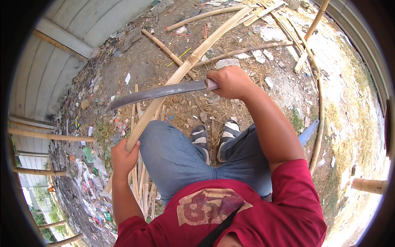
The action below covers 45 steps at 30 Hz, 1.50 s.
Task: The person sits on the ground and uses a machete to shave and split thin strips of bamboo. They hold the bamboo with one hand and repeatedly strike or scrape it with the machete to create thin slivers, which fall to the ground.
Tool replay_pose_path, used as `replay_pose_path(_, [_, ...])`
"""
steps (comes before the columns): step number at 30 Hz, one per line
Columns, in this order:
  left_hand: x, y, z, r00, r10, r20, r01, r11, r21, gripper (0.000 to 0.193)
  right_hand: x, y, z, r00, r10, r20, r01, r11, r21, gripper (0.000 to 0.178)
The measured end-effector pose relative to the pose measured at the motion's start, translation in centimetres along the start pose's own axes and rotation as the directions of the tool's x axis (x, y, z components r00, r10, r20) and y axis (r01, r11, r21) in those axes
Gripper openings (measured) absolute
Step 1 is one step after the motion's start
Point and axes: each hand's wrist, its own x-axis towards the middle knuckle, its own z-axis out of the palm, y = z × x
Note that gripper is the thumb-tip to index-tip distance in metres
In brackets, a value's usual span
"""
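A long split bamboo strip (178, 78) slants from beside my left knee up to the far ground. My left hand (124, 157) is closed around its near end. In my right hand (231, 82) is the handle of a machete (158, 94), the fist wrapped round it. The long, dark, slightly curved blade points left and passes across the strip; whether it touches the bamboo I cannot tell. Part of the handle is hidden inside my fist.
Several thin bamboo strips (145, 181) lie beside my left leg. Bamboo poles (166, 51) rest on the littered ground ahead. A blue blade-like piece (308, 132) is by my right arm. Concrete panel walls (68, 39) stand at left, with a bamboo pole (51, 134) jutting out.
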Motion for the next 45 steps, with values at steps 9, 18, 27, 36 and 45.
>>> replay_pose_path(9, [0.1, -0.2, -1.1, 0.972, 0.195, -0.131, -0.162, 0.961, 0.223, 0.038, -1.1, 4.9, -0.3, 0.854, 0.469, -0.226, -0.383, 0.86, 0.338, 0.038])
replay_pose_path(18, [2.7, 1.2, -0.8, 0.973, 0.05, -0.225, -0.002, 0.978, 0.208, 0.032, -1.3, 2.3, 0.0, 0.926, 0.113, -0.361, -0.029, 0.973, 0.23, 0.036])
replay_pose_path(27, [5.2, 3.9, -0.2, 0.993, 0.102, 0.056, -0.109, 0.985, 0.135, 0.032, 0.1, -1.3, 3.4, 0.984, -0.024, -0.179, 0.05, 0.989, 0.142, 0.031])
replay_pose_path(36, [6.7, 5.4, 0.5, 0.98, 0.153, 0.13, -0.169, 0.977, 0.128, 0.039, 0.6, 1.9, 1.6, 0.95, 0.236, -0.206, -0.18, 0.949, 0.258, 0.031])
replay_pose_path(45, [7.3, 8.1, 1.9, 0.979, 0.149, 0.138, -0.154, 0.988, 0.026, 0.047, 0.8, -2.4, 1.3, 0.979, 0.102, -0.178, -0.091, 0.994, 0.066, 0.022])
